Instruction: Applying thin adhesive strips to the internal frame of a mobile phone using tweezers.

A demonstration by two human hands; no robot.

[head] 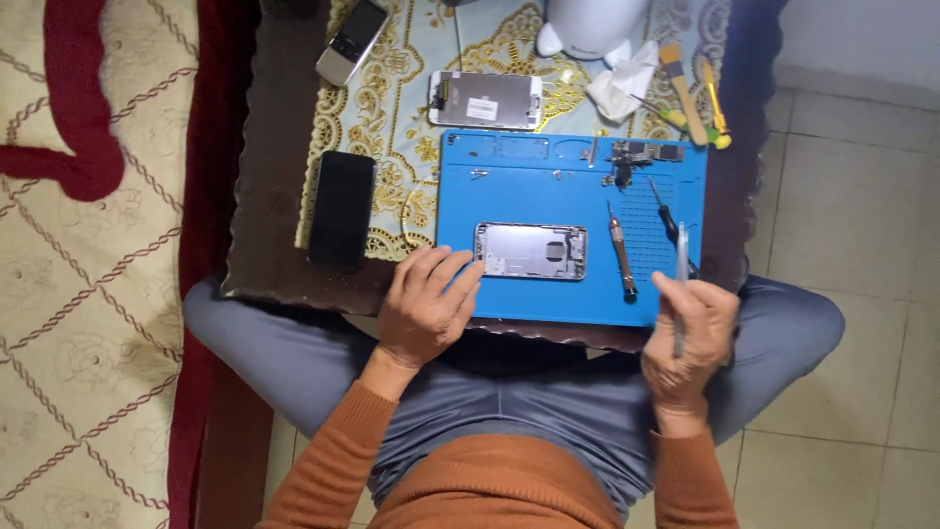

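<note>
While seen from the head camera:
Phone [531,251]: opened shell lying flat on blue mat [548,186], mid-table.
Left hand [423,306]: fingers spread loosely, fingertips touching the phone's left end.
Right hand [688,333]: closed around tweezers [681,284], right of the phone, near a screwdriver [621,253].

The white rounded plastic object [592,24] at the far edge of the table is cut off by the top of the picture, so its kind cannot be told. The small metal parts [641,154] at the far right of the blue rubber work mat [548,191] are too small to tell apart. The right hand [688,338] hides the lower length of the thin silvery metal tool [681,257] it grips, and whether this is tweezers or a blade cannot be told. The fingertips of the left hand [426,304] cover the near left corner of the opened silver phone body [532,251].
</note>
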